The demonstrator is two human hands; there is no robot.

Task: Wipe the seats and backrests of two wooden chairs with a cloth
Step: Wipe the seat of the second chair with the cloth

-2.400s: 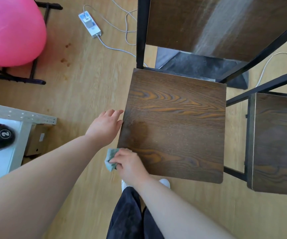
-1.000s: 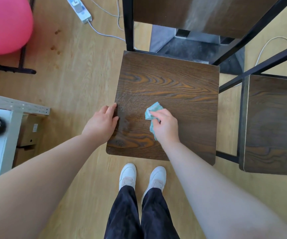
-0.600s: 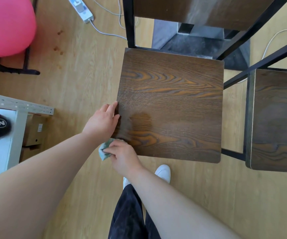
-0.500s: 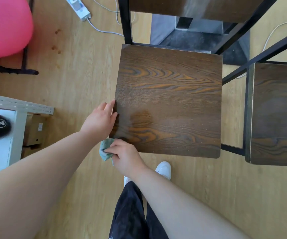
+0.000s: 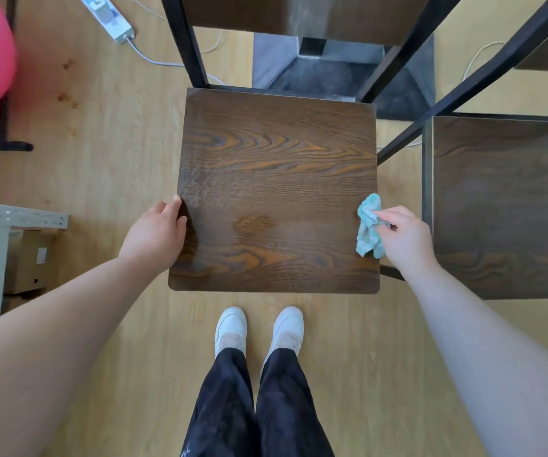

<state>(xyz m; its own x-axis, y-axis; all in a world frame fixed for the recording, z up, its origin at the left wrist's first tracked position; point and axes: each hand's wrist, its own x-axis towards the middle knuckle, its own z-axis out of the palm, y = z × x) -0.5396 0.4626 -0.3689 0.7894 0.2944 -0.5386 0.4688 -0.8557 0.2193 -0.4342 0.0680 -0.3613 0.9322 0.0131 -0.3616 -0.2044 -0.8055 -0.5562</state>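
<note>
Swept across from the near left corner, the right hand [image 5: 404,235] now pinches the crumpled teal cloth [image 5: 368,226] at the seat [image 5: 275,192]'s right edge; the left hand [image 5: 155,234] rests with loose fingers on the left edge, steadying it; overlapping passes with even pressure would suit the flat, dark, strongly grained wood; the second chair [image 5: 503,206] stands just beside.

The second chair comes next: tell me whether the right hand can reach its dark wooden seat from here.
Probably yes. The right hand, gripping the crumpled teal cloth, hangs right beside that dark wooden seat, with only a narrow gap between them.
</note>
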